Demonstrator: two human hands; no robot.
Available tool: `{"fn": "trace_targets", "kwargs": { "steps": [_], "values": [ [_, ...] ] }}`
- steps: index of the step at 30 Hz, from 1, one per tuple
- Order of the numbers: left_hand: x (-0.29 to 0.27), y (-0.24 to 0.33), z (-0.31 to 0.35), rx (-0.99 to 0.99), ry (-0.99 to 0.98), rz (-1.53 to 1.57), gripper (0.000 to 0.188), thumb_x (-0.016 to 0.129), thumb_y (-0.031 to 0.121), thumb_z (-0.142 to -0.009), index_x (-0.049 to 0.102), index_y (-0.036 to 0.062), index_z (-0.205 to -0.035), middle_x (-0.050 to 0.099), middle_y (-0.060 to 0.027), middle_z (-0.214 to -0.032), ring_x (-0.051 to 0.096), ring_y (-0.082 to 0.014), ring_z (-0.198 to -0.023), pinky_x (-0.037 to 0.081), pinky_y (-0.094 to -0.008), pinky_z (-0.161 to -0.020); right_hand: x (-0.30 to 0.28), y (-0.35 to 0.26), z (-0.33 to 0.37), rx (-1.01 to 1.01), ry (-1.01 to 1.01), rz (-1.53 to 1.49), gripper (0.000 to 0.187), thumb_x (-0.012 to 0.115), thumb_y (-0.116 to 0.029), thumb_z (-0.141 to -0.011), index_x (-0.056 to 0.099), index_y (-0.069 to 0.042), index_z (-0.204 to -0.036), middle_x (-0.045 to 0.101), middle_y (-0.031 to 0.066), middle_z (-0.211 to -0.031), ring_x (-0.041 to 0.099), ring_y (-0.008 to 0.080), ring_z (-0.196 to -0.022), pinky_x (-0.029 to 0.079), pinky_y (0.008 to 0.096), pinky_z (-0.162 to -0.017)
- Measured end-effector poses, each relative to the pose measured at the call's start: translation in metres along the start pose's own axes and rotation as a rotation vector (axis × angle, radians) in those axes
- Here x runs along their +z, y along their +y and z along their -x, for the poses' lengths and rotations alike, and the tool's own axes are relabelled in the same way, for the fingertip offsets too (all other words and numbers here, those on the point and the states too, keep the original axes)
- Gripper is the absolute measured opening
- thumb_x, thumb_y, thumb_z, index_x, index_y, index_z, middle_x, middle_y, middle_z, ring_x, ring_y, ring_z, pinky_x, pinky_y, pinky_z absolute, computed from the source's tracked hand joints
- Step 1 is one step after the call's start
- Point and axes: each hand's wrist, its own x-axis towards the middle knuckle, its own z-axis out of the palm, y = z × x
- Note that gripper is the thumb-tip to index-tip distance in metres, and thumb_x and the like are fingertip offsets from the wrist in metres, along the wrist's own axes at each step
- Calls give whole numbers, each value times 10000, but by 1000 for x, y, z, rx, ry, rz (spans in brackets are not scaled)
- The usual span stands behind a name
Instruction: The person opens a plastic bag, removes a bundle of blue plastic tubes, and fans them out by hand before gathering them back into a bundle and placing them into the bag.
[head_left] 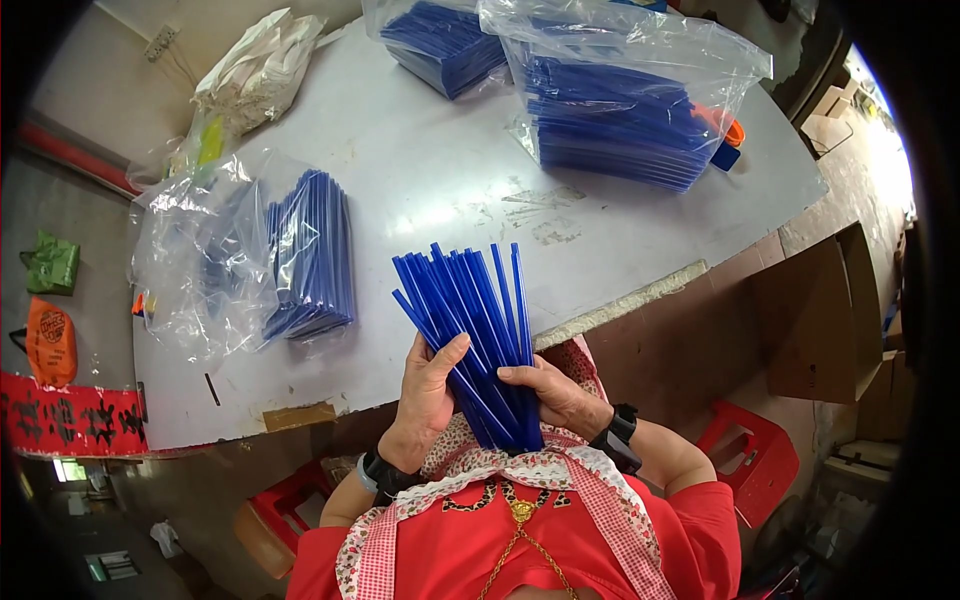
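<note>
Both my hands hold a loose bundle of long, thin blue plastic tubes point(475, 340) upright in front of my apron, over the table's near edge. My left hand point(428, 390) wraps its left side, thumb across the front. On the right side, my right hand point(556, 390) grips lower, its thumb pressed against the tubes and its other fingers mostly hidden behind. The tube tops fan apart unevenly, and a few lean away from the rest. Left on the table, a clear plastic bag point(205, 265) lies around and beside a stack of similar blue tubes point(318, 250).
Larger stacks of blue tubes sit in clear bags point(620, 120) at the table's far side. An orange-and-blue tool point(728, 135) lies beside them. A white sack point(262, 70) is at the far left. Red stools point(750, 455) flank me, and a cardboard box point(820, 315) stands right.
</note>
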Motion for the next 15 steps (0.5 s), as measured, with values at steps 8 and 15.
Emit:
{"fn": "trace_targets", "kwargs": {
  "steps": [8, 15],
  "values": [
    [0, 4, 8, 13, 14, 26, 372, 660, 89, -855, 522, 77, -1200, 624, -47, -1101, 596, -157, -1011, 493, -320, -898, -5, 5, 3, 5, 3, -94, 528, 619, -149, -864, 407, -12, -1327, 553, 150, -1238, 576, 242, -1112, 488, 397, -961],
    [-3, 3, 10, 15, 20, 21, 358, 633, 54, -863, 533, 98, -1204, 628, -49, -1107, 604, -167, -1013, 504, -340, -891, -7, 6, 3, 3, -2, -72, 548, 617, -170, -866, 396, -16, -1342, 548, 161, -1254, 577, 248, -1117, 486, 400, -963]
  ]
}}
